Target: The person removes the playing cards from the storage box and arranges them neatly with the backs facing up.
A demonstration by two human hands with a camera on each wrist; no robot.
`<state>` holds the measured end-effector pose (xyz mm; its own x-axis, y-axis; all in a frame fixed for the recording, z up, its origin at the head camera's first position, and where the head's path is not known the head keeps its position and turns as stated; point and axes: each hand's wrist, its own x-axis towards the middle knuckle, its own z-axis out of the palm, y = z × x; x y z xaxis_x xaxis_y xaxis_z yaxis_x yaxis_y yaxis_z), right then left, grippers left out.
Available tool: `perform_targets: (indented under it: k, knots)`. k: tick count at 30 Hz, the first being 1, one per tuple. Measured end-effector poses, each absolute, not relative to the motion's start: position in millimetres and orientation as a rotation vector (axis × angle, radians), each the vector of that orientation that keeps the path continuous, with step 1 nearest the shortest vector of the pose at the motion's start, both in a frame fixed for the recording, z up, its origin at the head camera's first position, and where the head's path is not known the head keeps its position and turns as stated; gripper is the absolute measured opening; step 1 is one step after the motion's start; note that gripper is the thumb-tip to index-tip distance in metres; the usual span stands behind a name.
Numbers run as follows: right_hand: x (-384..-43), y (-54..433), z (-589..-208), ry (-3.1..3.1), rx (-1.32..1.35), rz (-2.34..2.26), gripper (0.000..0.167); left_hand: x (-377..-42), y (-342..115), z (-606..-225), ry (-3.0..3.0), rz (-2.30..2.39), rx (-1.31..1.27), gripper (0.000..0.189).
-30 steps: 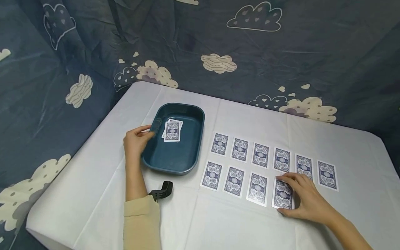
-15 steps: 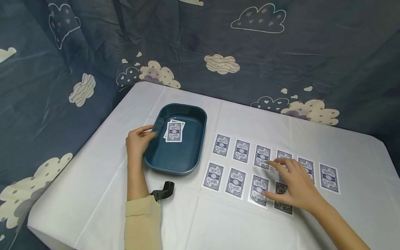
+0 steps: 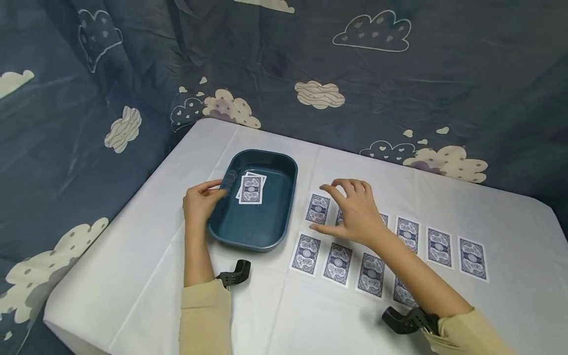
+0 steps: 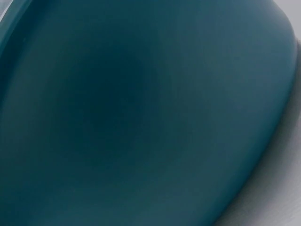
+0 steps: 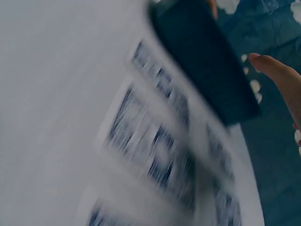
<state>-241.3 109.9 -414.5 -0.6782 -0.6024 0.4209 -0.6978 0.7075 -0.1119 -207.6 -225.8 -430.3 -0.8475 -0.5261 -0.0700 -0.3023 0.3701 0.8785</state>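
My left hand (image 3: 199,201) pinches the left rim of a dark teal tray (image 3: 248,231) between thumb and fingers. Inside the tray lie a few overlapping playing cards (image 3: 251,190), the top one with its blue patterned back up. My right hand (image 3: 357,212) is spread wide over the left part of the card rows, thumb apart from the fingers and nothing between them. It partly covers the upper row, near a face-down playing card (image 3: 317,209). In the left wrist view the tray (image 4: 150,117) fills nearly everything. The right wrist view is blurred, with one finger (image 5: 277,70) at its right edge.
Two rows of face-down playing cards lie on the white tablecloth (image 3: 310,320), the lower row including a card (image 3: 306,253) nearest the tray. My right forearm hides part of both rows. Dark cloud-patterned cloth (image 3: 266,54) hangs behind the table. Each wrist wears a black camera mount (image 3: 236,273).
My right hand has let go of the last card in the lower row, lifted, and swung left over the rows toward the tray. The left hand keeps its hold on the rim.
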Motion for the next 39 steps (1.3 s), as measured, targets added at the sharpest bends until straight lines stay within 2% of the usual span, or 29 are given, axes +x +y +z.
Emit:
perform_targets:
  k: [8,17,26,39]
  knots:
    - [-265.2,32.3,-402.7,-2.551,1.096,0.455,0.089,-207.8,-226.1,-432.8,-2.407,-1.481,0.747,0.034]
    - [-286.6,-38.5,-424.4,-2.77,1.303,0.374,0.103,-207.0,-224.1,-434.6,-2.409,-1.485,0.722,0.033]
    - [-305.4,-59.8,-437.2,-3.095,1.162,0.319,0.108,-208.8,-222.1,-435.7,-2.43,-1.484,0.689,0.032]
    - [-310.1,-72.8,-436.8,-3.153,1.152,0.373,0.087,-210.0,-230.4,-432.7,-2.407,-1.455,0.722,0.032]
